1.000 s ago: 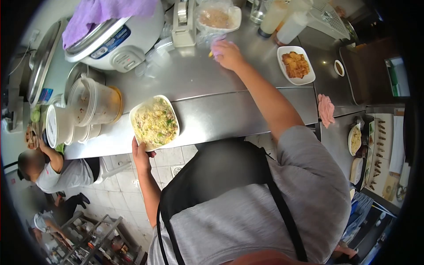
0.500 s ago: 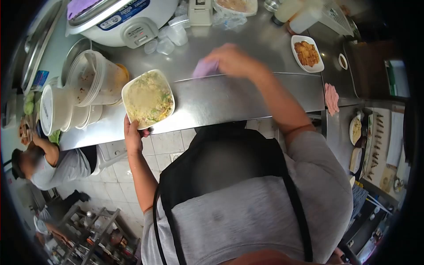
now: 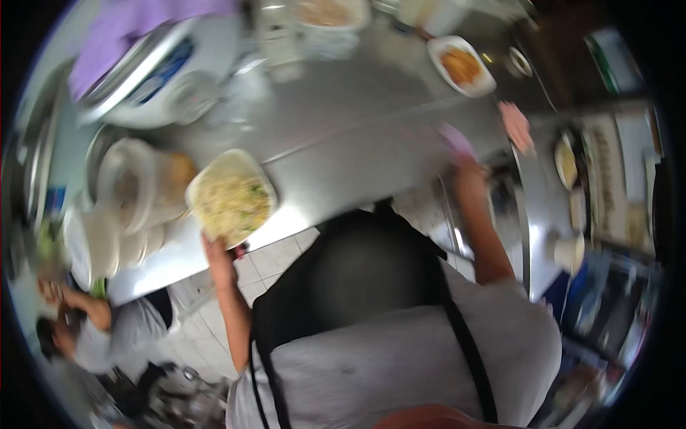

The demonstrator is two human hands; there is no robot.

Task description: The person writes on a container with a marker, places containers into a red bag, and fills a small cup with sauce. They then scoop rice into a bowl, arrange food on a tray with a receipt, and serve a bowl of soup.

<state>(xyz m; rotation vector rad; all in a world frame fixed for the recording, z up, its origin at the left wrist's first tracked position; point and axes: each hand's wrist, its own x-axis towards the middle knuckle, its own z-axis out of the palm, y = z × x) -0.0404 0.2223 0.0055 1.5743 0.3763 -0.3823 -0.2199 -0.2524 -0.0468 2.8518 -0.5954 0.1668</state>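
My left hand grips the near edge of a white square bowl filled with yellowish food with green bits. The bowl is level over the counter's front edge, beside the plastic tubs. Over at the right, my right hand is closed on a purple cloth, blurred by motion, near the counter's front edge. A pink cloth lies just beyond that hand, on the right.
A large white cooker with a purple cloth on top stands back left. Clear tubs are at the left. A white dish of orange-brown food sits back right. Another person is at the far left.
My right hand has moved right and nearer to my body with the purple cloth. My left hand still holds the bowl. The whole view has turned and shifted.
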